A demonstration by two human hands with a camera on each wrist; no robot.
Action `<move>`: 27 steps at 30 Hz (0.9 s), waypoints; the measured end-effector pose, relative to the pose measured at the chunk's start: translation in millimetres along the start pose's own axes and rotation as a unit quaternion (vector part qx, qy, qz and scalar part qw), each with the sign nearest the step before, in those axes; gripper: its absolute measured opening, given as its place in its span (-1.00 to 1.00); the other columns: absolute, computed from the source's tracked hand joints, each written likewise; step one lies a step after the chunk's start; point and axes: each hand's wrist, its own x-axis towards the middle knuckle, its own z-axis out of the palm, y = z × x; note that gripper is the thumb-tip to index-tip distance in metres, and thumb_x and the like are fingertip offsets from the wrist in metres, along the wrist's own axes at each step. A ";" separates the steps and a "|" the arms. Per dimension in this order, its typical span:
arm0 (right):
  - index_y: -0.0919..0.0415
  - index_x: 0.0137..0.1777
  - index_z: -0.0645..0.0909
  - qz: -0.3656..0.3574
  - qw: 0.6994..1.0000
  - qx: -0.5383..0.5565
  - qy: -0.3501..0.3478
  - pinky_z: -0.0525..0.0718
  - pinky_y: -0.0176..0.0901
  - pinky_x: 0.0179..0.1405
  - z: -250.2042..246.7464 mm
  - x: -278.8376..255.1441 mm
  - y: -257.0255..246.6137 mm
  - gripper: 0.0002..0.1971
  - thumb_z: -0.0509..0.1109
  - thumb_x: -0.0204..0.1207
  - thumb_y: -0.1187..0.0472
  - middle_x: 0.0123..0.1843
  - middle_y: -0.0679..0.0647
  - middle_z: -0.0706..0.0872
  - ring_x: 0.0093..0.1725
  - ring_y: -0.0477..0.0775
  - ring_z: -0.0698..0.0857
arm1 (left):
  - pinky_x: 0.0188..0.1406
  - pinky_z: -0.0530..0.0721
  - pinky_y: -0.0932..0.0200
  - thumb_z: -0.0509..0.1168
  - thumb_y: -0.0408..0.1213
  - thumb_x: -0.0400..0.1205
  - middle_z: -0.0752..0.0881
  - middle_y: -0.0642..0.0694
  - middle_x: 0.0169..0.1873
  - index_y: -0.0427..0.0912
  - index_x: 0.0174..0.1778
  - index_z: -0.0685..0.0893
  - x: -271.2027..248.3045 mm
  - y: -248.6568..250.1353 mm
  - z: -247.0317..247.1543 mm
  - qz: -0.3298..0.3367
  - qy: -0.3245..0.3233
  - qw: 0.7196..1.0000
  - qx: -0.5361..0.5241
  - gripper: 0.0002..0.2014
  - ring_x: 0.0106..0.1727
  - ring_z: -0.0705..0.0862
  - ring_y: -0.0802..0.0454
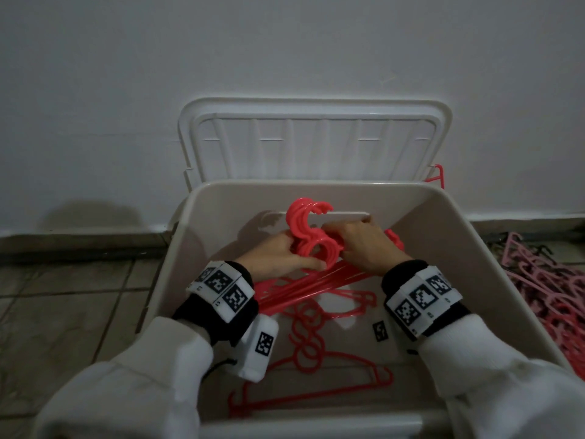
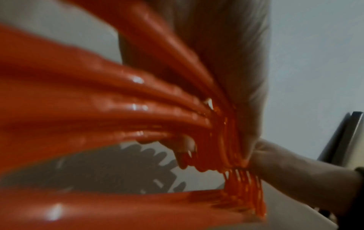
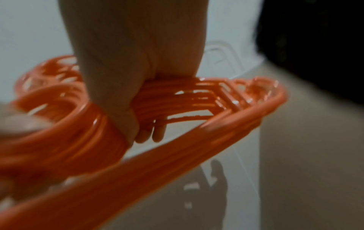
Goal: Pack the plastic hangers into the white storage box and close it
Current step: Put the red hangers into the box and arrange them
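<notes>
A bundle of red plastic hangers [image 1: 308, 242] is held inside the white storage box [image 1: 456, 248], hooks pointing toward the far wall. My left hand [image 1: 278, 256] grips the bundle from the left near the hooks. My right hand [image 1: 364, 245] grips it from the right. In the left wrist view the red bars [image 2: 118, 109] fan out from my fingers [image 2: 187, 143]. In the right wrist view my right hand [image 3: 126, 77] closes round the stacked hanger necks [image 3: 177, 99]. Several more red hangers [image 1: 316, 353] lie on the box floor. The box lid [image 1: 313, 141] stands open against the wall.
A heap of pink hangers [image 1: 544, 286] lies on the tiled floor right of the box. One red hanger [image 1: 438, 179] pokes up behind the box's back right corner. A white wall [image 1: 285, 52] stands right behind the lid. Tiled floor [image 1: 69, 299] extends to the left.
</notes>
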 end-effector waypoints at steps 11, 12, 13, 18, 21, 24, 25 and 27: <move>0.15 0.08 0.61 0.185 0.961 -0.031 -0.204 0.64 -0.03 0.15 2.3 -8.0 37.2 -0.77 0.36 0.44 0.14 0.09 0.08 0.71 0.11 0.20 0.68 | -0.02 0.46 0.27 0.51 -0.07 0.39 0.71 0.07 0.03 0.00 0.14 0.70 1.2 -2.9 -13.5 -0.052 0.156 0.984 0.071 -0.60 0.01 0.62 0.11; 0.19 0.12 0.65 0.178 0.934 -0.041 -0.306 0.66 -0.03 0.16 17.0 -6.1 35.8 -0.75 0.37 0.46 0.16 0.12 0.09 0.73 0.06 0.19 0.70 | -0.04 0.43 0.29 0.52 -0.06 0.39 0.70 0.08 0.00 0.01 0.11 0.69 1.4 -2.3 -13.7 -0.055 0.160 0.983 0.072 -0.62 -0.02 0.60 0.12; 0.23 0.18 0.65 0.155 0.907 -0.051 -0.388 0.69 -0.03 0.14 33.2 -3.2 31.6 -0.71 0.38 0.49 0.16 0.16 0.12 0.72 0.00 0.15 0.69 | -0.06 0.41 0.30 0.52 -0.05 0.39 0.69 0.11 -0.05 0.03 0.06 0.68 2.1 -2.4 -14.0 -0.059 0.161 0.983 0.070 -0.65 -0.05 0.59 0.14; 0.15 0.52 0.31 0.013 0.919 -0.120 -0.376 0.53 -0.02 0.27 90.3 10.3 -1.4 -0.49 0.30 0.60 0.11 0.42 0.18 0.52 0.35 0.19 0.55 | -0.07 0.44 0.27 0.53 -0.04 0.37 0.60 0.25 -0.28 0.13 -0.09 0.58 1.5 -0.1 -15.8 -0.052 0.147 0.987 0.047 -0.70 -0.14 0.60 0.17; 0.11 0.58 0.21 0.009 0.937 -0.153 -0.314 0.52 -0.01 0.25 114.9 14.5 -10.9 -0.50 0.13 0.67 0.05 0.45 0.15 0.51 0.38 0.20 0.55 | -0.02 0.46 0.27 0.53 -0.03 0.36 0.62 0.24 -0.24 0.15 -0.09 0.57 0.9 -0.5 -16.4 -0.051 0.143 0.988 0.042 -0.70 -0.10 0.60 0.16; 0.13 0.54 0.27 0.012 0.932 -0.165 -0.323 0.53 -0.04 0.23 129.0 16.4 -11.9 -0.49 0.16 0.65 -0.04 0.43 0.12 0.54 0.36 0.20 0.57 | 0.07 0.52 0.23 0.54 -0.04 0.36 0.67 0.15 -0.13 0.15 -0.10 0.58 0.6 -0.5 -16.6 -0.046 0.149 0.987 0.040 -0.70 -0.01 0.64 0.10; 0.18 0.51 0.33 0.014 0.928 -0.168 -0.332 0.52 -0.02 0.24 128.6 16.6 -11.2 -0.51 0.15 0.66 -0.03 0.43 0.15 0.54 0.36 0.21 0.57 | 0.08 0.53 0.22 0.54 -0.04 0.36 0.68 0.14 -0.12 0.14 -0.12 0.59 0.4 -0.3 -16.6 -0.046 0.147 0.987 0.041 -0.71 0.01 0.64 0.09; 0.31 0.44 0.42 0.029 0.926 -0.145 -0.348 0.51 -0.01 0.23 121.3 18.5 -8.7 -0.57 0.12 0.67 0.08 0.39 0.24 0.55 0.35 0.25 0.56 | 0.06 0.53 0.21 0.53 -0.05 0.37 0.67 0.16 -0.18 0.14 -0.16 0.58 -0.4 1.0 -17.4 -0.047 0.139 0.988 0.043 -0.74 -0.02 0.64 0.09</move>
